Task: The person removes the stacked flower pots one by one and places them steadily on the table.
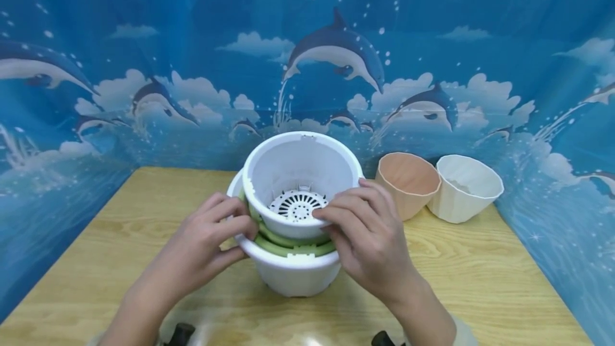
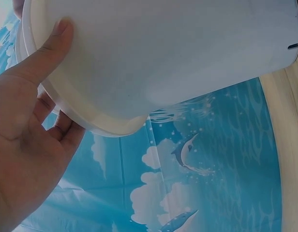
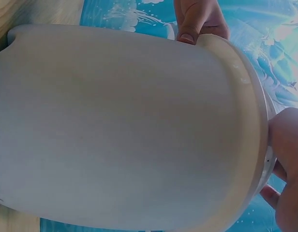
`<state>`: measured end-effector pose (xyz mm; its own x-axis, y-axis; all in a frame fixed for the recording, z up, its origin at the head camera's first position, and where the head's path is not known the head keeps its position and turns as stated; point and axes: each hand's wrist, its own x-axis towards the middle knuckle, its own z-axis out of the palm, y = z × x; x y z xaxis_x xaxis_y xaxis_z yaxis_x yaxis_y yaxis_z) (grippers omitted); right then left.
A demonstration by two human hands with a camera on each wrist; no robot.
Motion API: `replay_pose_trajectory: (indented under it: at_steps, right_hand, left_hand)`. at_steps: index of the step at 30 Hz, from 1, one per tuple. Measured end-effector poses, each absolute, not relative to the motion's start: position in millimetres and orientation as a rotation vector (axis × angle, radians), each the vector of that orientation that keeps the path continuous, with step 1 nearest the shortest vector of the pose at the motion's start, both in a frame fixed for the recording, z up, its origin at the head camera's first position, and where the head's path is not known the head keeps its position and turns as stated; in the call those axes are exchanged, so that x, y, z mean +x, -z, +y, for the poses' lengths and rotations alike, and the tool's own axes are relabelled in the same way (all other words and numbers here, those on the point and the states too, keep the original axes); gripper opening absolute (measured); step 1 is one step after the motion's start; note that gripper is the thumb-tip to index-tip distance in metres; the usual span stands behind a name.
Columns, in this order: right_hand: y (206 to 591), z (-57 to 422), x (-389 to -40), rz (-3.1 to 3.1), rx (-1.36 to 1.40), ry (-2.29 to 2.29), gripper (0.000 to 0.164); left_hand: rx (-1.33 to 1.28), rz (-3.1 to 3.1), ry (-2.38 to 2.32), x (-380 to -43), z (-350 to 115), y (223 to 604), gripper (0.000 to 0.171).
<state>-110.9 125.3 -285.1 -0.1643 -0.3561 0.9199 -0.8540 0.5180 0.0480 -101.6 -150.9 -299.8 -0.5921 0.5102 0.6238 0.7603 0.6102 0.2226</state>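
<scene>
On the left side of the lower white flowerpot [image 1: 300, 282], the fingers of the left hand [image 1: 209, 236] are clamped over the rim, thumb against the outer wall. The right hand [image 1: 370, 234] pinches the near right rim of the upper white flowerpot [image 1: 298, 170], fingertips inside. That pot sits nested in the stack, a slotted drainage grid [image 1: 299, 205] at its bottom; a green flowerpot [image 1: 276, 247] shows between the two white ones. The stack stands on a wood-grain table [image 1: 480, 282]. Behind and to the right, a peach faceted planter [image 1: 408, 204] stands just beside a cream faceted planter [image 1: 454, 207], before a dolphin-print backdrop [image 1: 192, 31].
</scene>
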Motion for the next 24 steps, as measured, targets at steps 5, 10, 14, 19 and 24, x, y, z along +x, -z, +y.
replay_pose_trajectory:
  at_steps: [5, 10, 14, 19, 24]
  right_hand:
    - [283.3, 124.6, -110.6, -1.704, 1.005, -0.621, 0.012]
    - [281.5, 123.1, -109.2, -1.671, 0.998, -0.616, 0.014]
    - [281.1, 122.8, -108.6, -1.645, 0.991, -0.615, 0.013]
    - [280.8, 123.3, -110.0, -1.572, 0.982, -0.628, 0.01]
    - [279.3, 123.5, -111.4, -1.52, 0.979, -0.64, 0.008]
  left_hand:
    - [-1.005, -2.323, 0.664, -102.7, -150.6, 299.9, 0.029]
    - [-1.003, -2.325, 0.656, -102.3, -151.2, 300.6, 0.029]
    - [-1.012, -2.309, 0.658, -102.9, -151.0, 300.8, 0.028]
    - [-1.01, -2.316, 0.657, -102.7, -151.0, 300.3, 0.029]
    - [-1.007, -2.317, 0.663, -102.8, -151.0, 299.7, 0.029]
